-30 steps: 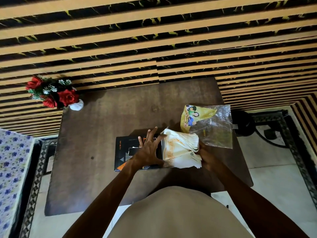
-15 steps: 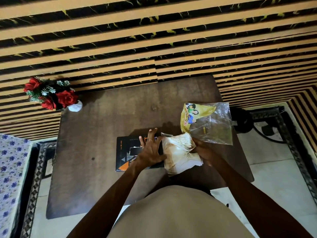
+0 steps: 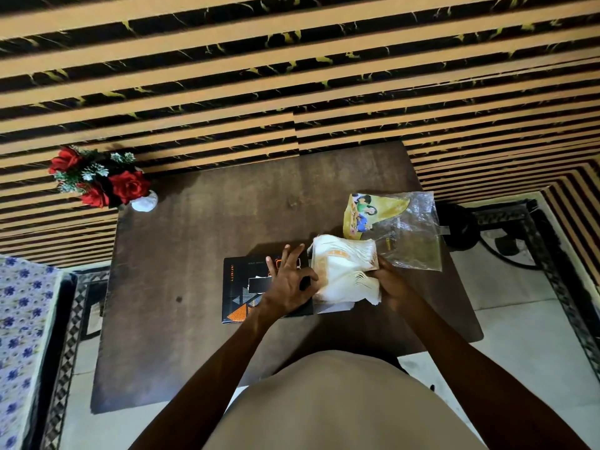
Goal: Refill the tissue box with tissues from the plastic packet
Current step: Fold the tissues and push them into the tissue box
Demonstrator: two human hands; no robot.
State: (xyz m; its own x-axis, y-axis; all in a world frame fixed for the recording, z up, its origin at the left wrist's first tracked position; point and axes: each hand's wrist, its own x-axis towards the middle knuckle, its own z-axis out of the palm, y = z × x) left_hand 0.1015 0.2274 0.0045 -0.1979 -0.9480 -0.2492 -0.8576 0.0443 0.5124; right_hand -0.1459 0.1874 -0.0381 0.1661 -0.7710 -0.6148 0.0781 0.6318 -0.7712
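Observation:
A black tissue box (image 3: 238, 289) with orange triangle print lies flat on the dark wooden table (image 3: 194, 241). My left hand (image 3: 287, 282) rests on the box's right part, thumb and forefinger pinching the left edge of a white tissue stack (image 3: 341, 271). My right hand (image 3: 394, 289) grips the stack's right side. The stack sits at the box's right end, bowed upward. The clear plastic packet (image 3: 409, 235), with a yellow printed card inside, lies just behind and to the right of the stack.
A white vase of red roses (image 3: 110, 186) stands at the table's back left corner. A striped black and tan wall (image 3: 292, 76) runs behind. A black stand (image 3: 461, 228) is on the floor at right; a floral cloth (image 3: 19, 319) at left.
The stack has been pushed together from both sides and bows up more. My left hand went from spread fingers to pinching the stack's edge; my right hand moved in slightly.

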